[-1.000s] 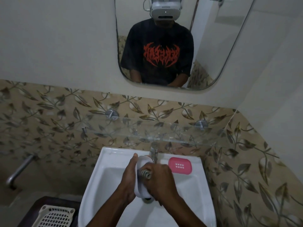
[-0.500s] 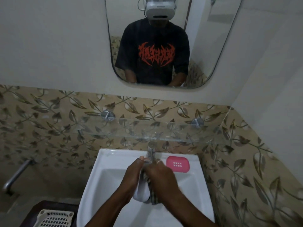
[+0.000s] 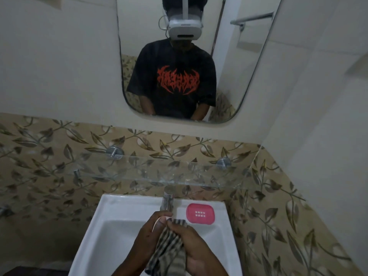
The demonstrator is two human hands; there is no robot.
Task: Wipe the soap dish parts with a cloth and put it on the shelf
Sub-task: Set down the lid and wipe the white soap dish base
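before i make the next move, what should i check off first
1. Grip on the cloth: ok, the left hand and the right hand both hold it over the sink.
2. Part under the cloth in view: cannot tell, cloth and hands cover it.
3. Wiping of the pink part: cannot tell; it lies on the sink rim beside the tap, no hand on it.
4. Dish parts on the glass shelf: not ok, none there yet.

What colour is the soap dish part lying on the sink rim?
The soap dish part is pink, seen best in the head view.
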